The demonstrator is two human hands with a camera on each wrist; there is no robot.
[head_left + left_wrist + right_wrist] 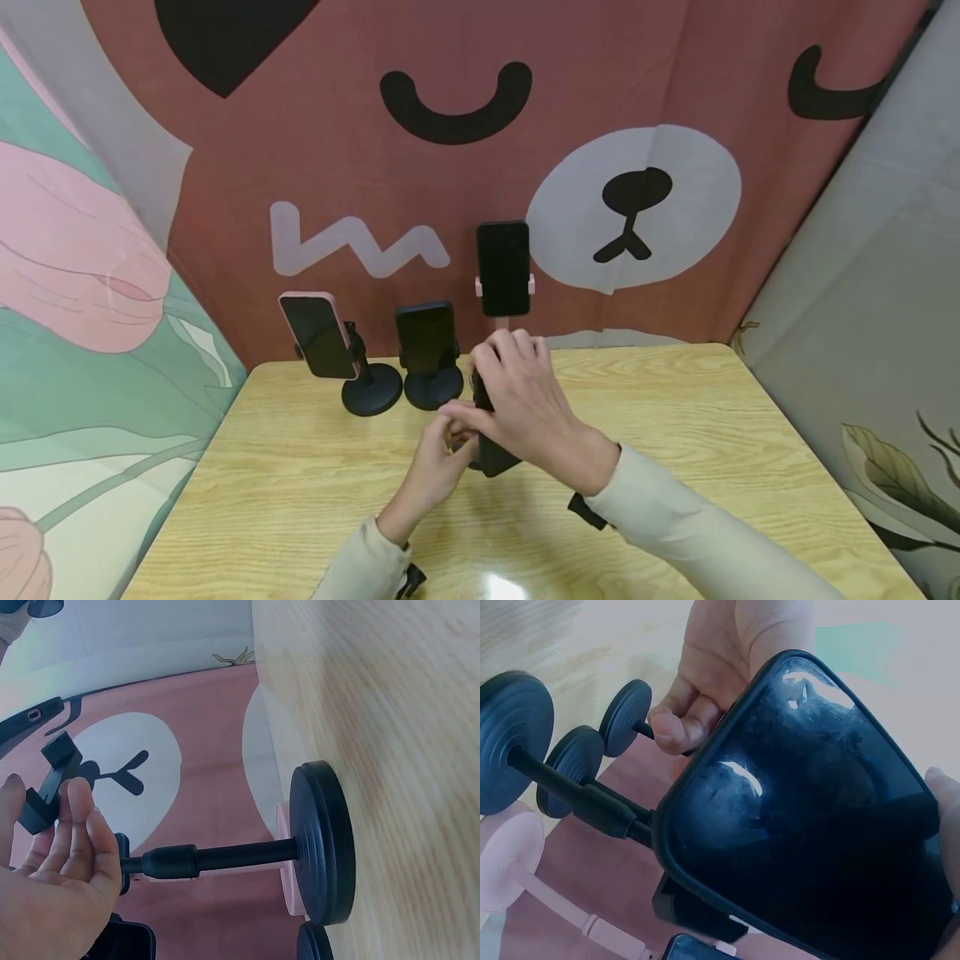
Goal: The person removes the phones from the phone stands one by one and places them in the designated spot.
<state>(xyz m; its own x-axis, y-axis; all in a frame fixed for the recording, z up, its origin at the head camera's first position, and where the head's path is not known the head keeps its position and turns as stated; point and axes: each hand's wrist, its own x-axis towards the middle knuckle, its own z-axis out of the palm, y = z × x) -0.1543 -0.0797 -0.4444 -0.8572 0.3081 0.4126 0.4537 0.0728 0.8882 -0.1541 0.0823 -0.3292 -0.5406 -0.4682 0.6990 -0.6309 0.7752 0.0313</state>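
My right hand (525, 404) grips a black smartphone (802, 802) by its edges. The phone is tilted, its dark glossy screen facing the right wrist camera. Beside it, my left hand (56, 900) has thumb and fingers around the black clamp (56, 780) of a phone stand. In the left wrist view the phone is apart from this clamp. The stand's pole (240, 855) rises from a round black base (322, 844) on the table. In the head view my left hand (438, 467) is just left of the phone, and the hands hide most of this stand.
Two black stands, one with a pink-edged phone (318, 337) and one with a dark phone (426, 337), stand to the left on the wooden table (300, 500). Behind the hands, a pink stand carries an upright phone (504, 268) close to the printed curtain (337, 167).
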